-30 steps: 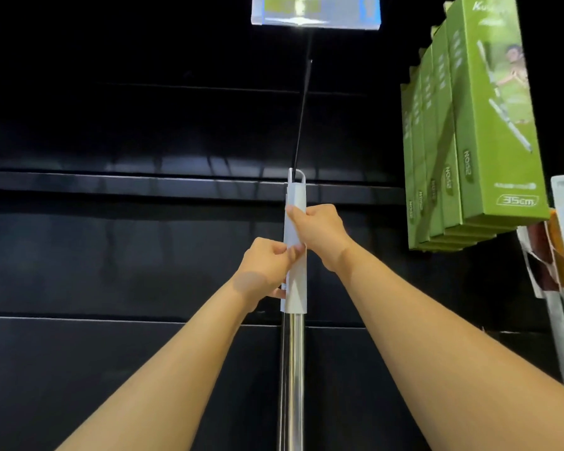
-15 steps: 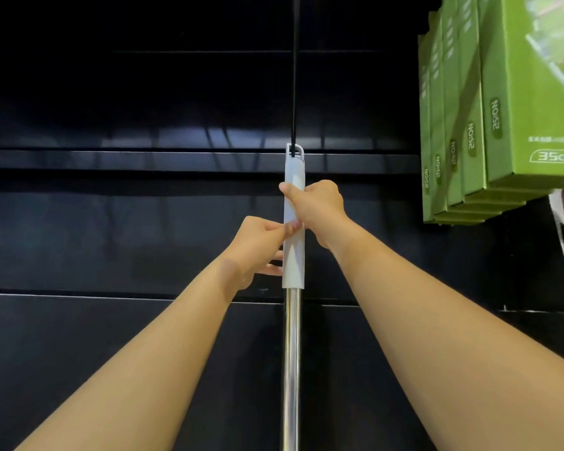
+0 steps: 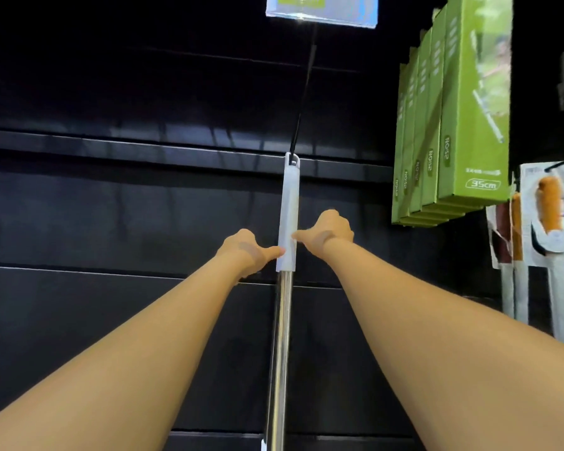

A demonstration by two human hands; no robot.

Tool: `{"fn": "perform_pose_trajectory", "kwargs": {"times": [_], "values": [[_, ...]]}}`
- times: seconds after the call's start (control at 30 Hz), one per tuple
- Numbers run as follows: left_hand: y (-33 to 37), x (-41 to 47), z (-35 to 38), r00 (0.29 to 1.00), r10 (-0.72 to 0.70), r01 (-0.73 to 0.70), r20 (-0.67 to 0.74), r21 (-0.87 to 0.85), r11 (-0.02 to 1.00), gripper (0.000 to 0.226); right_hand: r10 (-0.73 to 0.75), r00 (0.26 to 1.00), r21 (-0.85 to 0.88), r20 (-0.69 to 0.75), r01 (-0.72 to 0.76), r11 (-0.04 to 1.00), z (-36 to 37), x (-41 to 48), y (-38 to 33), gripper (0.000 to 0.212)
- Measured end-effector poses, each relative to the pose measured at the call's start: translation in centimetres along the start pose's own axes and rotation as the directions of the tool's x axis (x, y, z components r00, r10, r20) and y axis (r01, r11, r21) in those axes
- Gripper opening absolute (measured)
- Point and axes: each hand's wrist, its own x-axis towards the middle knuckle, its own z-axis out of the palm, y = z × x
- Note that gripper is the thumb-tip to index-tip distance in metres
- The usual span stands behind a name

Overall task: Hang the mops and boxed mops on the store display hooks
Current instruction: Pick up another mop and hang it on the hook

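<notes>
- Black back panel (image 3: 111, 206): big and dark, so the thin hook is hard to see against it. Judge the seating by the white loop, not by the wire.
- Boxed mops (image 3: 469, 109): green, already hung in a row up right, well apart from the work. Don't swing the pole that way.
- Mop (image 3: 282, 336): hangs about plumb at centre, with the steel pole running down out of view and the white grip (image 3: 288, 206) on top. The step in hand looks like settling it and letting go. Let the weight drop onto the hook slowly before release.
- Carded mops (image 3: 547, 222): far right on their own hook, not involved.
- Price tag (image 3: 321, 8): at the hook's front end, top centre.
- Hook (image 3: 303, 99): black wire running from the tag back down to the loop.
- Right hand (image 3: 331, 229): fingers curled in and not round the grip. Only the thumb tip touches the grip's right edge.
- Left hand (image 3: 245, 249): same, thumb tip on the left edge, slightly lower. Ease both thumbs off together so there is no side shove.
- Loop (image 3: 292, 159): on the hook wire. How far back it sits can't be told, so check before leaving.
</notes>
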Motion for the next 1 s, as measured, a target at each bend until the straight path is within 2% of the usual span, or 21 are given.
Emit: {"fn": "perform_pose_trajectory", "kwargs": {"times": [0.07, 0.13, 0.23, 0.4, 0.5, 0.67, 0.77, 1.0], "values": [[-0.9, -1.5, -0.8, 0.999, 0.034, -0.033, -0.017, 0.080, 0.996, 0.070, 0.053, 0.999, -0.261, 0.006, -0.050, 0.964, -1.7, -2.5, 2.0, 0.075], [-1.6, -3.4, -1.7, 0.996, 0.087, -0.082, -0.020, 0.180, 0.980, 0.068, 0.074, 0.997, -0.466, 0.018, -0.057, 0.883, -3.6, -5.0, 3.5, 0.086], [-2.1, -6.1, -2.4, 0.986, 0.166, -0.155, -0.005, 0.329, 0.932, 0.079, 0.105, 0.994, -0.597, 0.030, -0.067, 0.800, -6.2, -8.7, 5.0, 0.092], [-2.1, -10.1, -0.8, 0.952, 0.302, -0.291, 0.053, 0.469, 0.834, 0.098, 0.194, 0.981, -0.708, 0.003, -0.135, 0.693, -9.6, -15.1, 6.6, 0.098], [-2.1, -12.4, 1.0, 0.941, 0.317, -0.338, 0.123, 0.445, 0.830, 0.102, 0.276, 0.961, -0.768, 0.000, -0.177, 0.616, -11.6, -18.8, 7.5, 0.099], [-0.9, -16.5, 3.2, 0.911, 0.358, -0.412, 0.204, 0.408, 0.815, 0.106, 0.399, 0.915, -0.781, -0.058, -0.290, 0.552, -16.3, -24.2, 9.2, 0.094], [-0.1, -19.1, 3.7, 0.893, 0.380, -0.448, 0.241, 0.404, 0.797, 0.108, 0.473, 0.877, -0.788, -0.083, -0.348, 0.507, -19.4, -27.3, 10.6, 0.101], [4.0, -22.8, 1.8, 0.893, 0.385, -0.449, 0.234, 0.383, 0.807, 0.111, 0.504, 0.851, -0.730, -0.148, -0.438, 0.525, -28.7, -32.0, 12.6, 0.113]]}}
